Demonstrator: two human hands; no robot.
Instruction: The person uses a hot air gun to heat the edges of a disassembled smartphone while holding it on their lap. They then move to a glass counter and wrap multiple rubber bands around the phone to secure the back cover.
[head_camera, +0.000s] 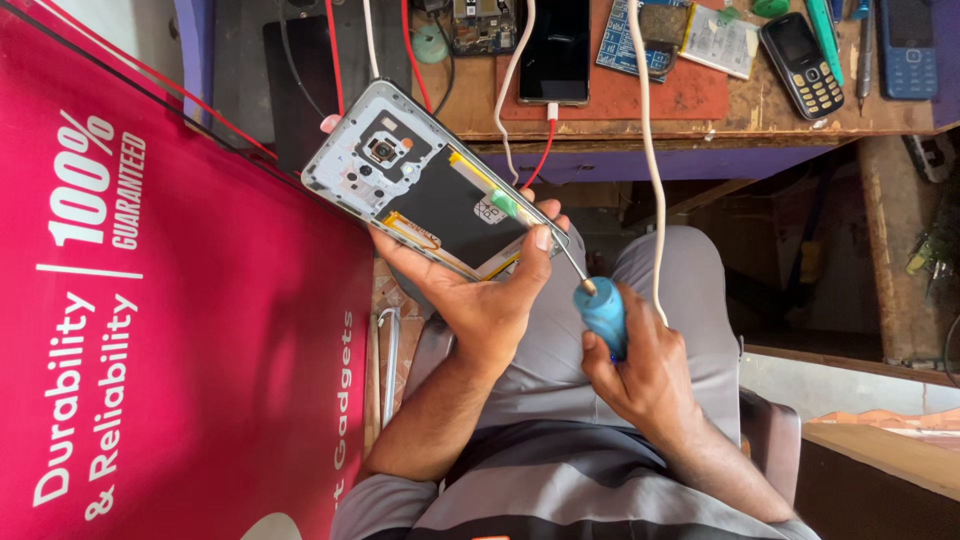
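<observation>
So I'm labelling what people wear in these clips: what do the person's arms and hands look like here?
Both hands, left and right, are bare: no gloves, rings, or watch visible. The forearms are uncovered too. Short sleeves of a grey shirt with darker stripes show at the bottom edge.

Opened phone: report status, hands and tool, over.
Left hand grips opened phone, back cover off. Right hand holds blue-handled screwdriver, tip at phone's edge. White cable hangs alongside.

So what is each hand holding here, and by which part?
Left hand holds the opened phone by its lower end; right hand holds the screwdriver by its blue handle.
</observation>
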